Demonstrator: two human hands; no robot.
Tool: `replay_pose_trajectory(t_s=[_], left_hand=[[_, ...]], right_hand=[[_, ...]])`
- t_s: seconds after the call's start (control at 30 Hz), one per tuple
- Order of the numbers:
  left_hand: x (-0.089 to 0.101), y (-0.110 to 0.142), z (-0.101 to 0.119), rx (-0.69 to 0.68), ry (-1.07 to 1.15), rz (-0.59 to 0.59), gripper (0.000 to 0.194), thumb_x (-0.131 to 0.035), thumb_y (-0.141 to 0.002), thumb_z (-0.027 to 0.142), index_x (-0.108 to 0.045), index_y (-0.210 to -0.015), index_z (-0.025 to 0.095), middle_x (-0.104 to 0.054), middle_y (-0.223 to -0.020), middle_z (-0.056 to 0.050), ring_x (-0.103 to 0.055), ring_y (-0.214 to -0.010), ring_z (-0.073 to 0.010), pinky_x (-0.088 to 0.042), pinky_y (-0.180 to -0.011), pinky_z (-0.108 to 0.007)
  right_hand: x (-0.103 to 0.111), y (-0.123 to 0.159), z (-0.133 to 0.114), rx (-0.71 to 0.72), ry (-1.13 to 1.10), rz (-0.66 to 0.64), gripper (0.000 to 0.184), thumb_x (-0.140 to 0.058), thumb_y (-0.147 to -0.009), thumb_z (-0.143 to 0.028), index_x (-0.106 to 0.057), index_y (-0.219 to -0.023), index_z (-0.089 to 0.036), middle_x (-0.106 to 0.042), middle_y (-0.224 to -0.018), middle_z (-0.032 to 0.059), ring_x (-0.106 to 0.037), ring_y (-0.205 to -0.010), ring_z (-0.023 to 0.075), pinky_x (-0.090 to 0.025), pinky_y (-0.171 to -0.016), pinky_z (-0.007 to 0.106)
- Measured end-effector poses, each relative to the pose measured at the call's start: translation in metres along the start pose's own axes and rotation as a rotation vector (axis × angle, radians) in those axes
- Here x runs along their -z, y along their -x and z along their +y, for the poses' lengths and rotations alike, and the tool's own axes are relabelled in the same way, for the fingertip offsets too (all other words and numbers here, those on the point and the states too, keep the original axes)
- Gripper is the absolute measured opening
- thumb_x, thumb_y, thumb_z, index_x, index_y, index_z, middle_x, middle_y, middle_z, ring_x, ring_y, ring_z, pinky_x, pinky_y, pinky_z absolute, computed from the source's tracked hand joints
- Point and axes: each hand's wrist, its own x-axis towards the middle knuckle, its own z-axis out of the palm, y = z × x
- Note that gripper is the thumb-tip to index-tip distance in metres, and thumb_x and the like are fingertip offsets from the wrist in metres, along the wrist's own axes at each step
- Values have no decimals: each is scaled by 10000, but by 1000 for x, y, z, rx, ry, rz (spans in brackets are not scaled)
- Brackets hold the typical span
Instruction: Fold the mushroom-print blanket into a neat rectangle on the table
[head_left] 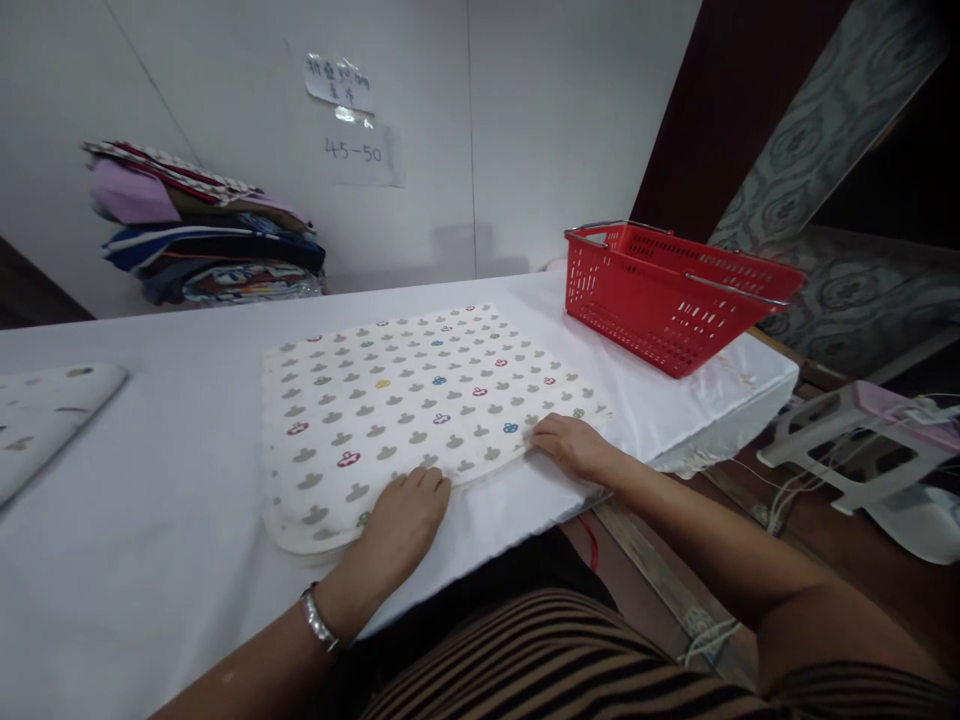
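Observation:
A white cloth (420,420) with a print of small grey and coloured mushrooms lies flat on the white-covered table (165,560), its near left corner rounded. My left hand (409,515), with a silvery bracelet on the wrist, grips the cloth's near edge left of the middle. Farther right along that same edge, my right hand (570,445) has its fingers curled over the fabric. Both thumbs are hidden beneath or behind the fingers.
A red plastic basket (652,300) stands at the table's back right. Folded fabrics (210,235) are stacked against the wall at back left. Another folded printed cloth (52,410) lies at far left. A plastic stool (862,430) and cables are right of the table.

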Motion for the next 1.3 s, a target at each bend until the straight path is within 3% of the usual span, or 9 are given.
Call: replay_pose_trajectory(t_s=[0.13, 0.3, 0.43, 0.57, 0.63, 0.83, 1.0, 1.17, 1.3], left_hand=[[7, -6, 12, -24, -112, -56, 323, -336, -768, -49, -605, -822, 121, -590, -797, -102, -529, -746, -228, -405, -637, -347], [-3, -11, 11, -30, -128, -98, 322, -338, -741, -61, -594, -812, 121, -586, -799, -106, -542, -748, -231, -404, -623, -341], [-3, -13, -8, 85, 77, -136, 232, -379, -787, 55, -586, -796, 159, -605, -834, -73, -556, -745, -209, -401, -614, -316], [15, -17, -20, 289, 350, -225, 190, -426, -780, 151, -600, -839, 203, -648, -853, -27, -584, -751, -187, -404, -621, -290], [21, -19, -18, 313, 361, -249, 195, -431, -770, 151, -601, -855, 197, -654, -860, -33, -588, -760, -193, -410, -630, -298], [7, -18, 1, 112, 57, -87, 275, -380, -763, 35, -570, -917, 160, -601, -906, -72, -554, -822, -214, -406, -657, -326], [1, -19, 6, -42, -27, 25, 334, -350, -821, 5, -522, -1050, 176, -577, -975, -61, -513, -852, -198, -389, -691, -320], [6, -29, 10, -135, -30, 48, 254, -353, -863, 21, -535, -947, 175, -566, -908, -52, -491, -798, -181, -361, -667, -304], [-3, -35, 12, -148, -9, -10, 234, -378, -859, 32, -550, -943, 167, -579, -897, -56, -512, -802, -189, -380, -674, -311]], right_hand=[[-2, -2, 2, 50, 52, 1, 271, -387, -940, -158, -629, -820, -177, -608, -861, 56, -500, -816, 178, -383, -725, 295], [1, -6, 4, 71, 80, -24, 240, -423, -904, -137, -599, -744, -167, -589, -812, 50, -483, -757, 169, -374, -697, 293], [10, -8, 3, 65, 11, -37, 190, -458, -846, -95, -607, -750, -165, -605, -825, 55, -499, -765, 164, -386, -702, 280], [16, -9, 3, 53, -117, -44, 160, -480, -815, -86, -604, -757, -169, -612, -841, 52, -521, -789, 158, -404, -711, 267], [18, -9, 5, 53, -164, -60, 150, -492, -793, -75, -595, -750, -175, -609, -833, 42, -524, -787, 152, -405, -707, 263], [18, -12, 12, 38, -254, -89, 159, -503, -758, -50, -575, -738, -190, -596, -805, 22, -523, -770, 141, -403, -683, 251], [18, -15, 14, 17, -284, -117, 151, -523, -766, -57, -587, -745, -193, -598, -811, 21, -523, -767, 138, -402, -675, 247], [22, -19, 13, 9, -270, -158, 146, -532, -767, -63, -594, -743, -192, -602, -800, 20, -525, -769, 142, -403, -679, 252], [24, -17, 10, 28, -222, -150, 136, -528, -773, -67, -595, -759, -184, -603, -812, 29, -529, -784, 149, -407, -706, 262]])
